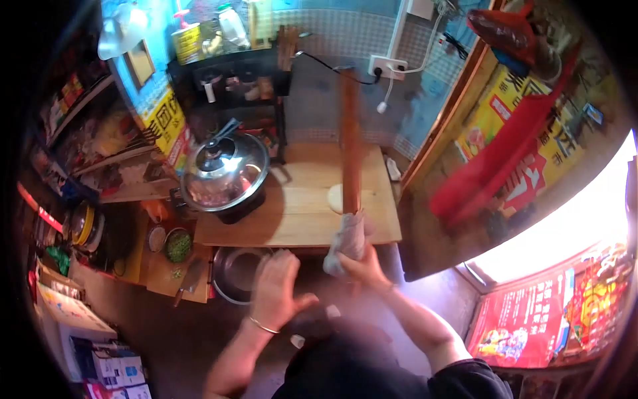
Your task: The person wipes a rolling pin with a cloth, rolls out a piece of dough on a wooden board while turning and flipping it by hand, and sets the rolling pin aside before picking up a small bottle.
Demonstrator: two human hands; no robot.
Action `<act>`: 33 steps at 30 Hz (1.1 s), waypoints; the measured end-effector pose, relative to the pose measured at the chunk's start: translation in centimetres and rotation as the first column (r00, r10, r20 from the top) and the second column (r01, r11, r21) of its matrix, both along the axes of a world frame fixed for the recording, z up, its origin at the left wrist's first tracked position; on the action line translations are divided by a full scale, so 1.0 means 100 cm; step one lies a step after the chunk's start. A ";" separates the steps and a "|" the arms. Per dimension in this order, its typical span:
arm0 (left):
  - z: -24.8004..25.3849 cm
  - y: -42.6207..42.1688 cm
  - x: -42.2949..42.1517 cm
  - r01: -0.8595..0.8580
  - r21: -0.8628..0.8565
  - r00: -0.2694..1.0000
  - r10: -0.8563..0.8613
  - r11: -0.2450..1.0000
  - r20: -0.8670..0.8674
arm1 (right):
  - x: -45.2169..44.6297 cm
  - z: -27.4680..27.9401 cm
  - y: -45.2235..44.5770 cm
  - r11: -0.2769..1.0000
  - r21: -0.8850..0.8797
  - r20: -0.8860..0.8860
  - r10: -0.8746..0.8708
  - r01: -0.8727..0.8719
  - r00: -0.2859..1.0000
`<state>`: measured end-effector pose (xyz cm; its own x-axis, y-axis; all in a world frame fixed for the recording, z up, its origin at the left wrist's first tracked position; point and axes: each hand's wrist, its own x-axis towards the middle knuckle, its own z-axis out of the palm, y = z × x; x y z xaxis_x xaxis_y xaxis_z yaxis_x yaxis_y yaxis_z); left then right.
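My right hand is wrapped around a pale cloth, which covers the near end of a long brown wooden pole. The pole extends away from me above a light wooden board. Beside the pole on the board is a whitish round piece, partly hidden, perhaps dough. My left hand, somewhat blurred, is held in the air with fingers stretched and thumb apart, and holds nothing. It is just in front of the board, overlapping the edge of a metal basin below.
A large lidded pot stands at the board's left. Further left are a bowl of chopped greens and a knife. A dark shelf stands behind. Red cloth hangs at the right; a cable crosses near the pole's far end.
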<state>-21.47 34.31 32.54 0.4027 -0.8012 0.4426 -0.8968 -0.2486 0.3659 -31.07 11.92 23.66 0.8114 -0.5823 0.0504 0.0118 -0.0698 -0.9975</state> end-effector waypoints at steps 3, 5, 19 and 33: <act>0.095 0.019 0.057 -0.218 0.019 0.759 0.157 0.976 0.632 | -0.013 0.050 -0.031 0.742 -0.567 -0.342 0.184 -0.359 0.922; 0.123 0.019 0.082 -0.233 0.155 0.562 0.003 0.960 0.827 | -0.018 0.069 -0.042 0.579 -0.649 -0.441 0.245 -0.495 0.864; 0.032 0.083 0.072 -0.222 0.315 0.967 0.166 0.923 0.195 | -0.011 0.125 -0.093 -0.019 -0.967 -0.254 0.202 -0.256 0.946; 0.012 0.147 0.054 -0.265 0.250 0.951 0.210 0.931 0.227 | -0.020 0.155 -0.098 -0.145 -0.964 -0.257 0.270 -0.225 0.928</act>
